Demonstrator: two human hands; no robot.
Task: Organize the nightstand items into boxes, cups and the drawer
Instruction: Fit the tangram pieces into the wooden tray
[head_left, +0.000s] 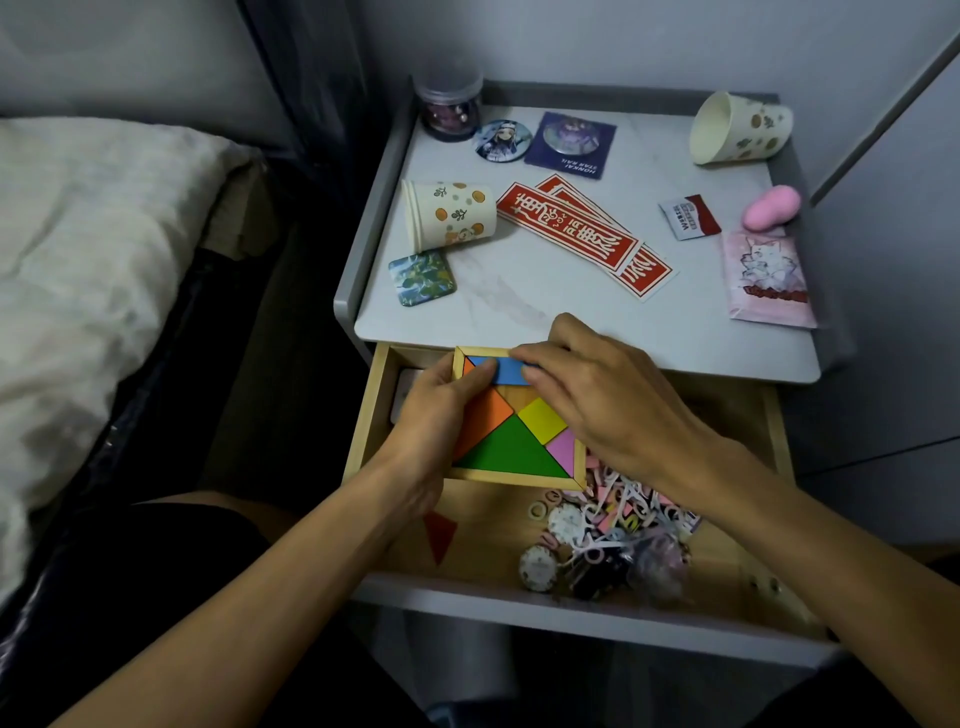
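You are seating the blue piece (506, 370) in the tangram tray (514, 475) over the drawer (363, 415): your left hand (436, 410) is gripping the tray's edge, your right hand (597, 395) is pinching the piece. Next you are likely needing the red triangle (439, 535) inside the drawer

The blue badge card (582, 165) reads "HONKAI STAR RAIL" — upside down.

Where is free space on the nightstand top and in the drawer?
On top: the front strip between the square magnet and the pink packet, before the red strips. In the drawer: the front left, around the red triangle. The puzzle tray and trinket pile crowd its middle and front right.
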